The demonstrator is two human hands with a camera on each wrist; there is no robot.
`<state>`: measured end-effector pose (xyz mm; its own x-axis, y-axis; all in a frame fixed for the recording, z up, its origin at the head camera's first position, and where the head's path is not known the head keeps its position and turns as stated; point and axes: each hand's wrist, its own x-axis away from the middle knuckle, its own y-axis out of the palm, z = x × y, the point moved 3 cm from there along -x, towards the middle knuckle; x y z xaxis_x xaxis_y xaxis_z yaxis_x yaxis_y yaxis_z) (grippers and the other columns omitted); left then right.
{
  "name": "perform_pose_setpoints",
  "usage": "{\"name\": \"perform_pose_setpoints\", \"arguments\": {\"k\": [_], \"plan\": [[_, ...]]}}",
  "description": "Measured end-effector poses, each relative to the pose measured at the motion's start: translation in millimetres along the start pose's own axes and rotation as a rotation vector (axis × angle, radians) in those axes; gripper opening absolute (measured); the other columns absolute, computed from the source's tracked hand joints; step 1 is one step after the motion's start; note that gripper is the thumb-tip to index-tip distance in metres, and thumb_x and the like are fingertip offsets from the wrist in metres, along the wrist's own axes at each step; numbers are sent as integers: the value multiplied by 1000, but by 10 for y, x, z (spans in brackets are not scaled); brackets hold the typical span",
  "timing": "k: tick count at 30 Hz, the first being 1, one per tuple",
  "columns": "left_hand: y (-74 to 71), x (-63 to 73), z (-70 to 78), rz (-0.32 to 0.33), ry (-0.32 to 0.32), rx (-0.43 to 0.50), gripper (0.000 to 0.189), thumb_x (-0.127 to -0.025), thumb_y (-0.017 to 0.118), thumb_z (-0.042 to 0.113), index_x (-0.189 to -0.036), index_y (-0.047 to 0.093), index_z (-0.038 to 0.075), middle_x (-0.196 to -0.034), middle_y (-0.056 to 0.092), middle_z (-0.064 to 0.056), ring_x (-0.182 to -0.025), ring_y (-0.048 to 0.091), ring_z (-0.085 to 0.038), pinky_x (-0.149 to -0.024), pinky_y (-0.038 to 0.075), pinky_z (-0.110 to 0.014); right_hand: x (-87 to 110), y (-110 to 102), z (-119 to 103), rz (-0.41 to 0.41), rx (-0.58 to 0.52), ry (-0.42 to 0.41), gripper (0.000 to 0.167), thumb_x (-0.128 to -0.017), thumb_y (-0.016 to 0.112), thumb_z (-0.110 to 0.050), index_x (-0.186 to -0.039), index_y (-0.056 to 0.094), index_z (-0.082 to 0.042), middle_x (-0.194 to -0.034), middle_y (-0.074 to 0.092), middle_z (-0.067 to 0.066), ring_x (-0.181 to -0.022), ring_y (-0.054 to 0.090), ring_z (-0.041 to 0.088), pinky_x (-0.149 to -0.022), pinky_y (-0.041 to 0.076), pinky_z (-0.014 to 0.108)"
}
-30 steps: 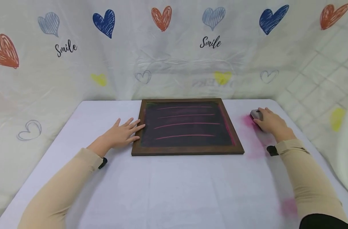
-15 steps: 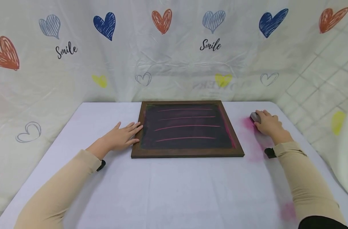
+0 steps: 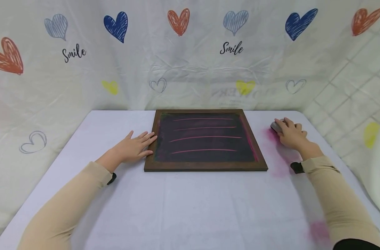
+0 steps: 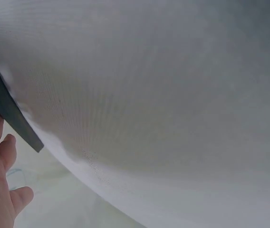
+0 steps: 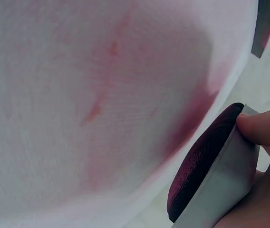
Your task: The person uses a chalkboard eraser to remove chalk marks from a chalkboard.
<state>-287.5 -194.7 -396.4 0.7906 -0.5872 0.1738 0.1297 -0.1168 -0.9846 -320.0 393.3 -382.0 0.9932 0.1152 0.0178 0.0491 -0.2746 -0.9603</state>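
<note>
A chalkboard (image 3: 205,140) in a brown wooden frame lies on the table, with several pink chalk lines across it and a pink streak down its right side. My left hand (image 3: 131,147) has its fingers spread, the fingertips on the left side of the frame. In the left wrist view those fingers (image 4: 6,149) are at the dark edge of the frame. To the right of the board, my right hand (image 3: 293,134) grips a chalkboard eraser (image 3: 276,125). The right wrist view shows its grey back and dark, pink-dusted felt pad (image 5: 204,164), with the thumb on one end.
Pink chalk dust (image 3: 279,156) smears the white tablecloth (image 3: 196,208) between the board and the right hand. Another pink smudge (image 3: 319,232) lies near the right forearm. A white curtain (image 3: 196,55) printed with hearts hangs behind the table and along its sides.
My right hand has shifted slightly with the eraser, and its fingers lie differently on it. The left hand stays at the frame's left side, and the board keeps its place.
</note>
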Motion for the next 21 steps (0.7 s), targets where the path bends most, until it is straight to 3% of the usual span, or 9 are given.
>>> {"name": "perform_pose_setpoints", "arguments": {"k": [11,21], "plan": [[-31,30,17,-7,-5,-3,71,-109,43,50,-165,22,11,-169,20,-12,-155,19,-33,-117,11,-70,76,-66,-186,32,4,-119,59,-104,47,-7,-158,24,-4,-159,11,36,-127,20,68,-87,26,77],[11,4,-5,-9,10,21,73,-109,44,50,-166,19,11,-170,18,-12,-154,22,-30,-118,8,-70,200,-129,-512,55,17,-249,57,-106,49,-9,-159,27,-8,-160,17,31,-128,27,64,-87,28,76]]}}
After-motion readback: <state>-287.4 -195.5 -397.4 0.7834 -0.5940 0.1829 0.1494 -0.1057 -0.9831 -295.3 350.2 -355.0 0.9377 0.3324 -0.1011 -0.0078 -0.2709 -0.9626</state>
